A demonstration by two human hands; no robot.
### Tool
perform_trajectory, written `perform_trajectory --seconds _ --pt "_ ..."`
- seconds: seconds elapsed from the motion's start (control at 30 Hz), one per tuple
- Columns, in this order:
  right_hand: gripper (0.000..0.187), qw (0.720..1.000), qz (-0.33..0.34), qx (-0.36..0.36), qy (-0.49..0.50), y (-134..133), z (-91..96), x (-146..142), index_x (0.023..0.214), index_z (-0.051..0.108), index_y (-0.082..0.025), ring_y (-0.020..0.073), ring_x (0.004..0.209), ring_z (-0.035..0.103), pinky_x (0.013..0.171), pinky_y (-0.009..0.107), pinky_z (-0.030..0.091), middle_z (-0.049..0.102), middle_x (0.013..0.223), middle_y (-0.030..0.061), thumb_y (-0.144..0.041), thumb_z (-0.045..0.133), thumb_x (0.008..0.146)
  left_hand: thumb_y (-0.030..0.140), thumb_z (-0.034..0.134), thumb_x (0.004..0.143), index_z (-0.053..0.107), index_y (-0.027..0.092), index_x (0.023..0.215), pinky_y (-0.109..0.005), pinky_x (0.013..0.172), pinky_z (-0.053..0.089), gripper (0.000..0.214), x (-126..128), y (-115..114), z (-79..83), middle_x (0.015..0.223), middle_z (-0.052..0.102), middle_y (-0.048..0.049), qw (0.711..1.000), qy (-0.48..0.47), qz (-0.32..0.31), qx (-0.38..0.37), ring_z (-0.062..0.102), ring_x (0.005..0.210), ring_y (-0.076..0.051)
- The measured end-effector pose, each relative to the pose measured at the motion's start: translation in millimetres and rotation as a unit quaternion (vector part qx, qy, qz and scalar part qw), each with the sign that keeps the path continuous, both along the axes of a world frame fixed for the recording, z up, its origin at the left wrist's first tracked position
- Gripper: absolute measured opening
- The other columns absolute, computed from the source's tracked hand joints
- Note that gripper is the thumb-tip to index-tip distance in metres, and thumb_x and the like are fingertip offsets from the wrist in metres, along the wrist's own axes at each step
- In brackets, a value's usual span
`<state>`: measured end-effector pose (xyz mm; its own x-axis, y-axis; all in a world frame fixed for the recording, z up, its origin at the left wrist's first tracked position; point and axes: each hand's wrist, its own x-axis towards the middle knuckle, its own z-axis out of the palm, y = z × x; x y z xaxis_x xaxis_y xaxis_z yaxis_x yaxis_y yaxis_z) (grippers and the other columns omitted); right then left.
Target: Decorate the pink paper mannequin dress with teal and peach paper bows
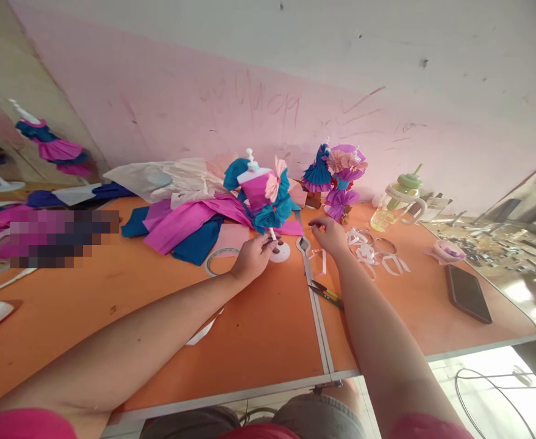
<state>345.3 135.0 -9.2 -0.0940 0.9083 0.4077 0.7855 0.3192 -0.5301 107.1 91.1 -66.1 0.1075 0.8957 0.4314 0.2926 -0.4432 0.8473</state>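
Observation:
A small white dress form (pixel 255 175) stands mid-table, dressed in magenta and teal crepe-like material with a pink bow (pixel 276 180) on its front. My left hand (pixel 252 258) is closed around its thin post, just above the round white base (pixel 280 252). To the right, my right hand (pixel 328 236) hovers over the table with fingers loosely curled and apart, and nothing shows in them. Near it lie thread snips (pixel 326 294) and a tangle of white ribbon (pixel 363 249). Magenta cloth-like sheets (pixel 189 222) are heaped left of the form.
Two more dressed forms (pixel 319 169) stand by the wall. A yellowish drink bottle (pixel 384 213) and a phone (pixel 469 292) are on the right. A roll of tape (pixel 215 261) lies near my left hand. Another dressed form (pixel 57 146) stands far left.

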Motion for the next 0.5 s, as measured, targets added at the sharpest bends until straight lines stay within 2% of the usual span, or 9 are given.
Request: perform_trajectory --seconds 0.13,0.23,0.33,0.5 --pt "0.027 0.988 0.143 -0.057 0.014 -4.3 1.3 -18.2 0.104 0.076 -0.028 0.0139 0.076 0.058 0.071 0.026 0.043 0.071 0.09 0.0002 -0.03 0.064 0.08 0.039 0.048 0.093 0.067 0.021 0.105 -0.03 0.078 0.054 0.029 -0.6 -0.9 1.9 0.094 0.075 -0.0066 0.999 0.032 -0.011 0.008 0.071 0.082 -0.02" --pt "0.034 0.97 0.218 -0.097 0.033 -6.8 -3.8 -35.2 0.11 0.075 -0.027 0.0108 0.068 0.056 0.065 0.024 0.041 0.071 0.083 -0.0012 -0.034 0.07 0.077 0.037 0.049 0.093 0.067 0.022 0.109 -0.03 0.079 0.052 0.028 -1.0 -3.2 5.5 0.086 0.074 -0.0041 0.998 0.053 -0.024 0.011 0.07 0.083 -0.02" --pt "0.037 0.963 0.237 -0.115 0.062 -6.4 -12.1 -46.3 0.109 0.075 -0.024 0.0105 0.067 0.056 0.063 0.024 0.039 0.071 0.084 -0.0002 -0.038 0.073 0.075 0.036 0.05 0.093 0.066 0.022 0.111 -0.029 0.076 0.051 0.028 -1.9 -4.3 8.3 0.08 0.073 -0.0025 0.997 0.069 -0.039 0.006 0.07 0.078 -0.02" --pt "0.037 0.964 0.221 -0.114 0.097 -4.3 -20.2 -49.8 0.111 0.074 -0.025 0.0104 0.066 0.055 0.061 0.023 0.037 0.07 0.08 -0.0004 -0.038 0.072 0.077 0.037 0.048 0.093 0.067 0.022 0.109 -0.028 0.072 0.051 0.029 -2.7 -2.0 7.1 0.082 0.074 -0.0029 0.995 0.082 -0.052 -0.003 0.07 0.074 -0.019"
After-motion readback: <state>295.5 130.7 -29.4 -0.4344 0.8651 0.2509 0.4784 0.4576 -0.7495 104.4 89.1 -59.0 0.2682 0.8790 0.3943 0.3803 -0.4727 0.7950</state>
